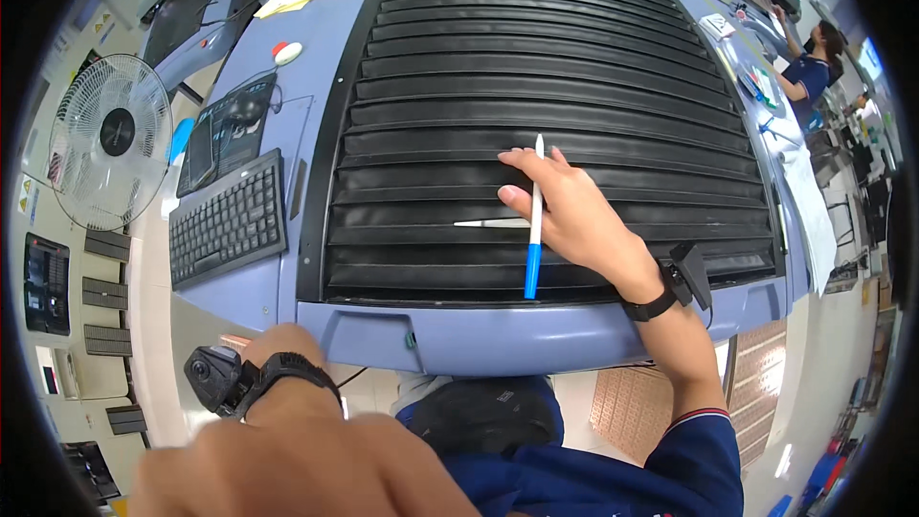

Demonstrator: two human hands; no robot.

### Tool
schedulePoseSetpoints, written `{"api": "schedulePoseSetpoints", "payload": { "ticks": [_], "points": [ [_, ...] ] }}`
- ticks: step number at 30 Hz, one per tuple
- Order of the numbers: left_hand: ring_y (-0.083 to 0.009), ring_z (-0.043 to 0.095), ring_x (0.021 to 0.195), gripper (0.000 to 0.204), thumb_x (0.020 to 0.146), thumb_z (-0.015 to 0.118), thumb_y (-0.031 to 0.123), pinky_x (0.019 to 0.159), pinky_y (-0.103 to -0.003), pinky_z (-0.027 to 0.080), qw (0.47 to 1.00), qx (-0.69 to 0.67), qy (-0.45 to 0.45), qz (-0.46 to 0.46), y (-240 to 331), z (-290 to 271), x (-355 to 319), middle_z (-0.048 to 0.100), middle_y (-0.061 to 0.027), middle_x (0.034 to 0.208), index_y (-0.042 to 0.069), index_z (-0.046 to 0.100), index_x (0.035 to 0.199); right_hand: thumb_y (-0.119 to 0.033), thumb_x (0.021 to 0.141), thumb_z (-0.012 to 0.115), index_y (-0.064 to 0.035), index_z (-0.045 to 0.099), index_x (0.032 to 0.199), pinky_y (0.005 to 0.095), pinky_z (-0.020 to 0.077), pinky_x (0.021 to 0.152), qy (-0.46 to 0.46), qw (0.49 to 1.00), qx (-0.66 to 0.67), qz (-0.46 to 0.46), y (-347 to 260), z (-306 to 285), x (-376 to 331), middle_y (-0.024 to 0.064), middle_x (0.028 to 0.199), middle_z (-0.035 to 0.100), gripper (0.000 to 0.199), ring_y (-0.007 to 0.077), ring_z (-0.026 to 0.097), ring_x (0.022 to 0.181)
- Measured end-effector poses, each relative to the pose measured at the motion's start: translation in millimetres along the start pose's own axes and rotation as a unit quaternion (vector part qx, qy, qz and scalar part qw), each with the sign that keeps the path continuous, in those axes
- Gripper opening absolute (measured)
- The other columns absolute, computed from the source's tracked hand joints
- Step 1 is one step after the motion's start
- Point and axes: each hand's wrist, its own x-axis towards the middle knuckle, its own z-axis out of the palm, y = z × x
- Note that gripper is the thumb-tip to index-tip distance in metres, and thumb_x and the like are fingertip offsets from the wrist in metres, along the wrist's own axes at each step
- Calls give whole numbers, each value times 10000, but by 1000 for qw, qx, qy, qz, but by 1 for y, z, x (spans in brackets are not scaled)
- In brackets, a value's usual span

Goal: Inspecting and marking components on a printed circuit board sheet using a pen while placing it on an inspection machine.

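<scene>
Over the black pleated bellows cover (421, 148), my right hand (579, 215) is loosely curled around a slim white pen (536, 220) with a blue end. Its white tip points away from me and the blue end toward me. From beneath the same hand, a thin pale pointed tool (488, 224) sticks out to the left; its other end is hidden. My left hand (278, 469) is raised very close at the lower left, large and blurred. Its fingers cannot be made out. Both wrists wear black straps with small devices.
Left of the cover are a black keyboard (230, 220), a mouse (247, 107) and a red-and-white round object (286, 53). A standing fan (117, 134) is farther left. Tools and a white cloth (809, 211) lie along the right ledge. Another person (809, 72) works at the far right.
</scene>
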Motion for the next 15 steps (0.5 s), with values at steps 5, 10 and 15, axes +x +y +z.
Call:
{"api": "schedulePoseSetpoints", "payload": {
  "ticks": [5, 10, 15],
  "points": [
    [-208, 521, 517, 261, 953, 592, 207, 543, -328, 482, 993, -84, -3, -79, -6, 12, -22, 546, -37, 637, 50, 599, 744, -298, 997, 597, -5, 541, 1285, 562, 354, 1133, -32, 999, -18, 6, -2, -8, -5, 276, 1174, 639, 414, 462, 612, 1093],
    [-210, 519, 512, 254, 956, 580, 196, 538, -324, 484, 978, -148, 24, -142, 5, 23, -39, 546, -36, 637, 55, 594, 746, -284, 987, 612, -13, 544, 1294, 538, 359, 1139, -35, 999, -38, -3, -6, -7, -7, 269, 1255, 620, 415, 460, 610, 1103],
    [-212, 517, 506, 248, 958, 568, 186, 533, -321, 485, 966, -186, 47, -173, 19, 27, -52, 547, -35, 636, 59, 590, 747, -242, 963, 645, 7, 579, 1226, 534, 391, 1113, -50, 999, -19, -2, -13, -8, 0, 253, 1050, 667, 368, 446, 634, 1022]
  ]
}}
